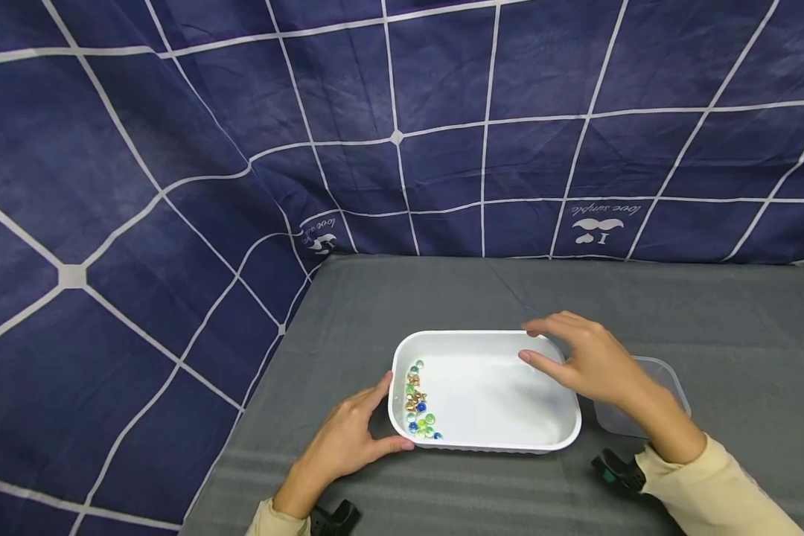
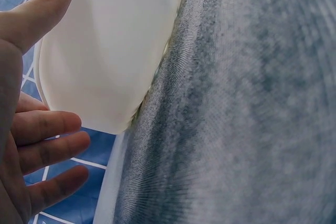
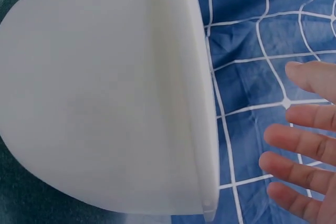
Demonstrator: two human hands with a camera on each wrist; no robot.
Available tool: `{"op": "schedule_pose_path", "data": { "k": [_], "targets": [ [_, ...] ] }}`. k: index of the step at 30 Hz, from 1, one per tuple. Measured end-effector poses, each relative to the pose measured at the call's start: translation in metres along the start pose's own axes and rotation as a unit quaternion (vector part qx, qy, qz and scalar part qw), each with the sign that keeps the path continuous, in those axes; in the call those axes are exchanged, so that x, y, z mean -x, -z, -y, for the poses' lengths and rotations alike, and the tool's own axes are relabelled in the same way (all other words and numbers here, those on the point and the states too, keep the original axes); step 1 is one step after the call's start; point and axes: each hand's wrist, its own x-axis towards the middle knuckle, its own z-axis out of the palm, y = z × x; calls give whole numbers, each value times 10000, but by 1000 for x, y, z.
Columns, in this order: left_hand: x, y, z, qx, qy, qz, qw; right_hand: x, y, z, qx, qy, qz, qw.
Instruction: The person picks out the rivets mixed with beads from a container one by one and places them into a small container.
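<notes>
Tray (image 1: 489,394) sits on the bench (image 1: 402,298), beads (image 1: 421,407) and gold pieces (image 1: 412,406) bunched along its left end. Left hand (image 1: 345,435) rests against the near left corner, grip spread wide, thumb on the near side. Right hand (image 1: 586,361) is at the far right corner, grip wide too and holding nothing; whether it touches the rim, I cannot tell. Farther right, partly hidden by the right forearm (image 1: 673,432), lies a clear plastic piece (image 1: 613,420). Steadying the tray seems the step in hand: press both ends evenly and gently, as round beads would likely roll at any tilt.
</notes>
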Motion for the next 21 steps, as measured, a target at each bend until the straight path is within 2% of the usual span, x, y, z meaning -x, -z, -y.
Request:
{"op": "schedule_pose_path", "data": {
  "k": [21],
  "targets": [
    [1,0,0,-28,-30,-37,10000,-20,-6,9,-161,-97,261,9995]
  ]
}}
